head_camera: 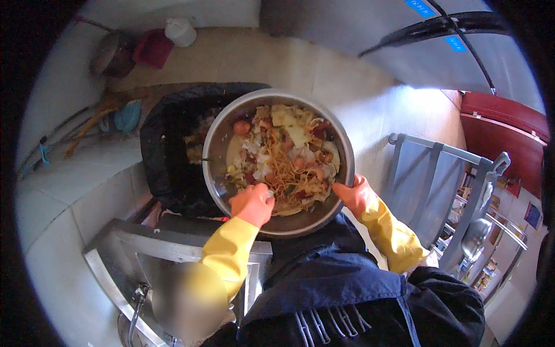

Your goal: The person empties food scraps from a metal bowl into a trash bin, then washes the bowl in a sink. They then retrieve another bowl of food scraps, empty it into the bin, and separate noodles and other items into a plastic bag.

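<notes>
A large round stainless steel basin (277,227) is in front of me, tilted a little over a bin lined with a black bag (167,173). Food scraps (282,165) cover much of its bottom, with noodle-like strands, pale flat pieces, reddish round bits and crumpled white bits. My left hand (253,204), in an orange rubber glove with a yellow sleeve, is curled over the basin's near left part at the scraps. A whitish bit shows by its fingertips; whether they grip it is hidden. My right hand (355,195), gloved alike, grips the rim on the right.
A metal sink (125,260) with a faucet (139,295) lies at the lower left. On the floor behind stand a red container (152,48) and a white bucket (180,32). Grey rack panels (416,186) rise at right; a steel cabinet (390,26) stands beyond.
</notes>
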Available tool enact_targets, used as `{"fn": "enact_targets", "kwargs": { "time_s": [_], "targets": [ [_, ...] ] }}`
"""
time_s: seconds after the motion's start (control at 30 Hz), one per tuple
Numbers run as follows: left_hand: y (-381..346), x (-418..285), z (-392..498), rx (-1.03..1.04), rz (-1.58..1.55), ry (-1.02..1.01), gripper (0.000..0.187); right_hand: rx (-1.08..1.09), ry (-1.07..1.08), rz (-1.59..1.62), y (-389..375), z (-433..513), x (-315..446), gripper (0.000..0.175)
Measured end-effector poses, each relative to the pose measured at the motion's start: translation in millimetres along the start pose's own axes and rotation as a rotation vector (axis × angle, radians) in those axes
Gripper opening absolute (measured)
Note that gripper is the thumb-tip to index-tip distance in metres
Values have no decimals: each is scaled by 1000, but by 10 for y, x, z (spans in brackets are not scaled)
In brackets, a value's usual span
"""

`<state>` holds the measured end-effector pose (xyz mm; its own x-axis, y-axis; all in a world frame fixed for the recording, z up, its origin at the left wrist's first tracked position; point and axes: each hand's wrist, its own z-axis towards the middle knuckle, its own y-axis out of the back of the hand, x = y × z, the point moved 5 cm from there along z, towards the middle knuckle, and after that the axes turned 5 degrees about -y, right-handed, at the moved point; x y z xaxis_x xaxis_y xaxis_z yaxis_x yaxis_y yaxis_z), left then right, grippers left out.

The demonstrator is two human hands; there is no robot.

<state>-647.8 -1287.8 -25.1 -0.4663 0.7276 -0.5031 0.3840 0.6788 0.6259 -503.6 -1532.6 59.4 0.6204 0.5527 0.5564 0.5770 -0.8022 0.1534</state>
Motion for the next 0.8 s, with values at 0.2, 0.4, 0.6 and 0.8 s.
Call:
{"fn": "enact_targets", "kwargs": {
  "time_s": [0.2, 0.4, 0.6, 0.8],
  "targets": [
    [92, 136, -16, -115, -45, -98, 29, 22, -17, -46, -11, -9, 33, 33],
    [407, 554, -195, -84, -578, -54, 18, 38, -16, -93, -6, 53, -31, 33],
    [1046, -194, -243, -22, -1245, -101, 18, 25, 27, 26, 45, 135, -184, 34],
    [833, -83, -33, 39, -304, -113, 34, 20, -6, 4, -13, 56, -15, 34]
  ]
}}
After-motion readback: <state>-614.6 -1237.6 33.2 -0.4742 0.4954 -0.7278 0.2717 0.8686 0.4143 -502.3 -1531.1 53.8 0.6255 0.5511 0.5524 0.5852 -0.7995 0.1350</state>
